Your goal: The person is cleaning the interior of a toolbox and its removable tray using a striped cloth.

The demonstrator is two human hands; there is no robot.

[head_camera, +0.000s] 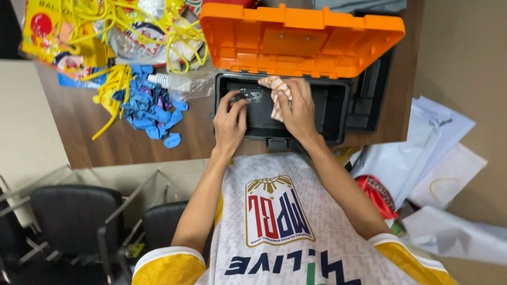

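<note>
A crumpled orange-and-white checked cloth (274, 91) sits inside the open black plastic toolbox (338, 113), pinched in the closed right hand (298, 108). The left hand (231, 119), fingers curled, presses the box's glossy tray. The ridged orange lid (301, 39) stands raised; limp blue balloons (150, 105) litter the brown wooden surface (105, 137).

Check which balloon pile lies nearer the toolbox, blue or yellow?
The blue balloons, beside the black toolbox; the yellow balloons lie farther out toward the table's end.
</note>
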